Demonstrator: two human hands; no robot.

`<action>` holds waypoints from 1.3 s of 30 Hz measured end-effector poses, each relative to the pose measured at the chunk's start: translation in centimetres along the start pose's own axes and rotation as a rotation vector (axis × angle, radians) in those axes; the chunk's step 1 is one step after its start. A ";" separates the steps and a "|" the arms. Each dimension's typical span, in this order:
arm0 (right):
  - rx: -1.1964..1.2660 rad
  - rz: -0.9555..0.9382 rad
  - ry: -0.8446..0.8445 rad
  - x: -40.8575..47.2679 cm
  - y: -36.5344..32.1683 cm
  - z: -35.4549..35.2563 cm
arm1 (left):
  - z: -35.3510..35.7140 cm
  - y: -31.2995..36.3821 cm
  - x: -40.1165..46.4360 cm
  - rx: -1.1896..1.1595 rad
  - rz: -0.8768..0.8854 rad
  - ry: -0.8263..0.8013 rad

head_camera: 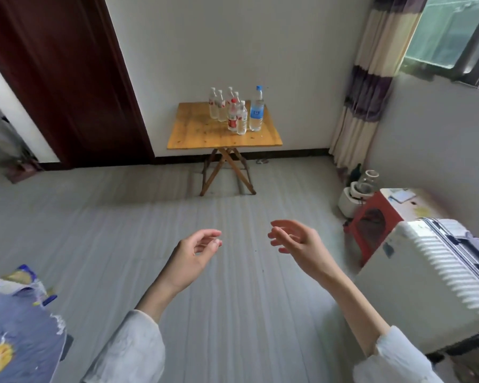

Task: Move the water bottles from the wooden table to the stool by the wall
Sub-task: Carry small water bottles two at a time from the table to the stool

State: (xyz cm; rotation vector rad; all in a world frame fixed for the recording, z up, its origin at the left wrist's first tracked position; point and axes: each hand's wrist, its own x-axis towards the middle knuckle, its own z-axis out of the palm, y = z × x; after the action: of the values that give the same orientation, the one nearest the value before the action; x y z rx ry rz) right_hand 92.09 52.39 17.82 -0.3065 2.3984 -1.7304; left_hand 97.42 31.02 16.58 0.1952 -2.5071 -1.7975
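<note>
7 water bottles [237, 111] are grouped upright at the back of the wooden table [205, 134], against the wall. Both hands, left hand [197, 250] and right hand [293, 241], are held out empty with fingers loosely curled, well short of them. The red stool [371, 225] is set by the right wall.

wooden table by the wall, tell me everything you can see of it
The wooden table is a small folding one with a square top of pale yellowish planks and darker crossed legs that stand on the grey floor. It sits upright close to the white wall, beside a dark red door. A cluster of clear water bottles stands on its rear right part, the tallest with a blue cap and label. Neither hand touches it.
</note>
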 end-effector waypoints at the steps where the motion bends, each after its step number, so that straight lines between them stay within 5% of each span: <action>1: -0.005 0.001 -0.013 2.1 0.5 -0.1 | 0.1 -0.4 2.0 -0.001 -0.012 -0.001; 18: -0.074 -0.084 -0.016 44.8 0.5 -3.5 | -3.2 -0.8 44.6 0.008 0.048 -0.013; 39: -0.131 0.098 -0.202 94.0 6.9 -6.1 | -2.6 -4.6 88.8 0.032 -0.251 0.010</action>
State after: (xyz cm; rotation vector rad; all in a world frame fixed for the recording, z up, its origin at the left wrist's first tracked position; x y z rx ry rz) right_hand -0.64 35.44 11.69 -0.3562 2.3422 -1.4315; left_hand 10.05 15.41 10.19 0.5406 -2.6057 -1.8322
